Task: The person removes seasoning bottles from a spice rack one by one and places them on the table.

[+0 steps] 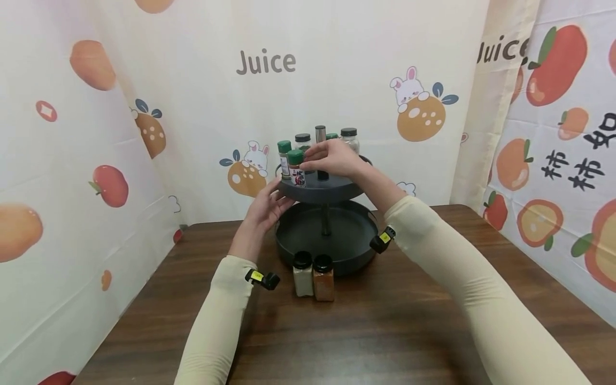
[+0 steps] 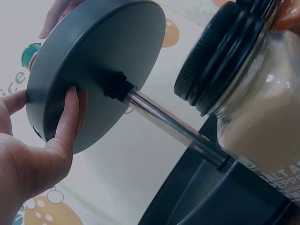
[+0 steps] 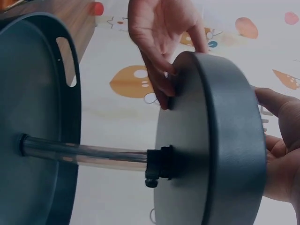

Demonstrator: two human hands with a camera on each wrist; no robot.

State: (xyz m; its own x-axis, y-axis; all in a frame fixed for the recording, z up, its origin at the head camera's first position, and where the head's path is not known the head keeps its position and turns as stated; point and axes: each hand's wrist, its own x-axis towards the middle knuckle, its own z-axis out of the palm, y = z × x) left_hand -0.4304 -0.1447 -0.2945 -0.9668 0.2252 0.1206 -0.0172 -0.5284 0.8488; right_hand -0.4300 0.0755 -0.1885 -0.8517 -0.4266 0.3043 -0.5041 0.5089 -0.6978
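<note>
left hand [image 1: 266, 207]: fingers straight, pressed on the top tray [image 1: 320, 190] underside and left rim; holds nothing.
green jar [image 1: 295, 167]: upright at the top tray's left edge, beside other jars.
right hand [image 1: 332, 157]: over the top tray, fingertips at the green jar's cap; pinched or only touching, cannot tell.
handling: jar likely light, stiff, smooth; take it round the cap or body. Tray probably turns on its post [image 2: 173, 126]; steady the rim.
two jars [image 1: 314, 277]: on the table [image 1: 385, 331], before the lower tray [image 1: 356, 256].
</note>
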